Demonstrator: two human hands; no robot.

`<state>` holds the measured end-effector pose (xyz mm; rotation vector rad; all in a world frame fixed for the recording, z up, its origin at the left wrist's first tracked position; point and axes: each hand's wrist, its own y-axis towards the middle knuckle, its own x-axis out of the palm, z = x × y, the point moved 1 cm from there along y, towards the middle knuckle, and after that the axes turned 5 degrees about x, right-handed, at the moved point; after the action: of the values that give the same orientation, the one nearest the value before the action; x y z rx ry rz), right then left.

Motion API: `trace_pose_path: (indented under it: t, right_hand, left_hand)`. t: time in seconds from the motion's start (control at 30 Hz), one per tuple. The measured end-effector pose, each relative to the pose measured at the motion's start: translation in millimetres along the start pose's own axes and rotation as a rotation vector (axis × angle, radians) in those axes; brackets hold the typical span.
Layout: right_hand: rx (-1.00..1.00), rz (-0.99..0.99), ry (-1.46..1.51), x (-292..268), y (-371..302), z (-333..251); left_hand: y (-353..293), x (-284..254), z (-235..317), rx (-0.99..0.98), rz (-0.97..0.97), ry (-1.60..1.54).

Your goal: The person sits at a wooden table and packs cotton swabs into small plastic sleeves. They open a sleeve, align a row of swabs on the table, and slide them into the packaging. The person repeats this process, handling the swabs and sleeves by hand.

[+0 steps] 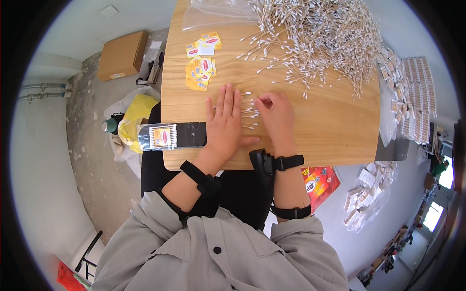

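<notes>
My left hand (224,121) lies flat on the wooden table, fingers stretched out and pressed over a small row of cotton swabs (249,114). The swabs' white tips stick out between my two hands. My right hand (276,116) is just to the right of them, its thumb and forefinger pinched close to the tips. Whatever is in that pinch is too small to make out. Left of my left wrist, a clear pack of swabs with a yellow label (162,137) rests on a black strip (191,135) at the table's edge.
A large heap of cotton swabs (320,34) covers the far right of the table (335,131). Yellow cards (200,72) lie in loose piles at the far left, near a clear plastic bag (218,14). Stacked swab packs (417,97) stand beyond the right edge. A cardboard box (122,56) sits on the floor.
</notes>
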<state>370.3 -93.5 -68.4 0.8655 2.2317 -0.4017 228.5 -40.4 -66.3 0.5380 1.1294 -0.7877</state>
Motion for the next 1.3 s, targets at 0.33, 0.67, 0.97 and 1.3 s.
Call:
trace_pose_path:
  t: [0.33,0.67,0.97,1.3]
  right_hand:
    - [-0.18,-0.071,0.068,6.0,18.3,-8.2]
    - [-0.131,-0.311,-0.03,-4.9,40.3,-0.6]
    - [-0.035,-0.1,0.188,-0.8,22.4,2.5]
    - [-0.228,-0.077,0.152,-10.0,-29.2,5.0]
  left_hand:
    - [1.5,1.6,-4.4,0.027,0.015,-0.045]
    - [1.1,1.2,-9.6,0.128,-0.019,-0.029]
    - [2.0,-4.8,-9.0,0.102,0.007,-0.046]
    - [-36.4,-2.4,-10.3,0.165,-0.053,-0.004]
